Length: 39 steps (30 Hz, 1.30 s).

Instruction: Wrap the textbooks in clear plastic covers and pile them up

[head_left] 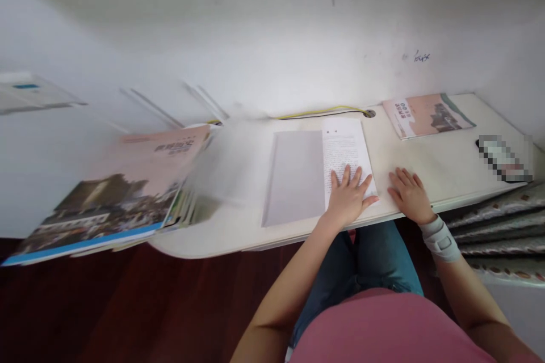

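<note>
An open book (315, 167) lies on the white desk (438, 164), its left page grey and its right page printed. My left hand (349, 197) rests flat on the printed right page, fingers spread, holding nothing. My right hand (409, 194) lies palm down on the bare desk just right of the book, fingers apart. A grey band (440, 238) wraps that wrist.
A pile of pink-covered books (123, 193) hangs over the desk's left end, blurred. Another pink book (428, 114) lies at the back right. A yellow cable (319, 112) runs along the wall. A dark object (504, 159) sits at the far right. Patterned bedding (502, 221) is lower right.
</note>
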Each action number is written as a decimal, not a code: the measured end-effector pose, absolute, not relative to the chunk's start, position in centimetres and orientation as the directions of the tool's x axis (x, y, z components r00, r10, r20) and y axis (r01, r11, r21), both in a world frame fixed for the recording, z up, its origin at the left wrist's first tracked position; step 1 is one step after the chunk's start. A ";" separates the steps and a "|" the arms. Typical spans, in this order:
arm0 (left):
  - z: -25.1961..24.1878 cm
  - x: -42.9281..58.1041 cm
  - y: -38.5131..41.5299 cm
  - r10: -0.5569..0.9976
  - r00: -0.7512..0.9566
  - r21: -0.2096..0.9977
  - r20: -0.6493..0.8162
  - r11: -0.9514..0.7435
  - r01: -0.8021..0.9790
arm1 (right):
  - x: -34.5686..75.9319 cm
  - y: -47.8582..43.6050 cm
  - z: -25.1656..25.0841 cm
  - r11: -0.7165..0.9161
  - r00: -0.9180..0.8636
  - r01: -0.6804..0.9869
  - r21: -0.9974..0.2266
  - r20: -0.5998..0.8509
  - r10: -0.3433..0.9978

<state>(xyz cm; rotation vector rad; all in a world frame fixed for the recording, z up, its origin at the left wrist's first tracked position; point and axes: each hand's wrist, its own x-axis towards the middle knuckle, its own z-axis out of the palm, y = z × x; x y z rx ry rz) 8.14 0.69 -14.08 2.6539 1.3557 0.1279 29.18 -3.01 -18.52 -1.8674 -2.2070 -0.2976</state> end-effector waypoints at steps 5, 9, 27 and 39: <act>-15.4 9.5 0.3 0.803 0.597 0.162 -0.002 -0.588 0.792 | 29.0 -3.0 -18.5 0.152 -0.136 0.988 -0.032 0.304 0.943; -15.6 10.6 0.0 0.835 0.550 0.178 0.008 -0.543 0.821 | 29.0 -2.9 -18.2 0.154 -0.127 0.986 -0.060 0.318 0.939; -16.1 14.5 0.1 0.900 0.435 0.211 0.034 -0.432 0.877 | 28.8 -2.8 -18.1 0.144 -0.079 0.974 -0.174 0.336 0.939; -15.6 15.8 -1.3 0.909 0.417 0.086 0.018 -0.417 0.905 | 28.7 -2.8 -17.9 0.138 -0.096 0.984 -0.110 0.322 0.942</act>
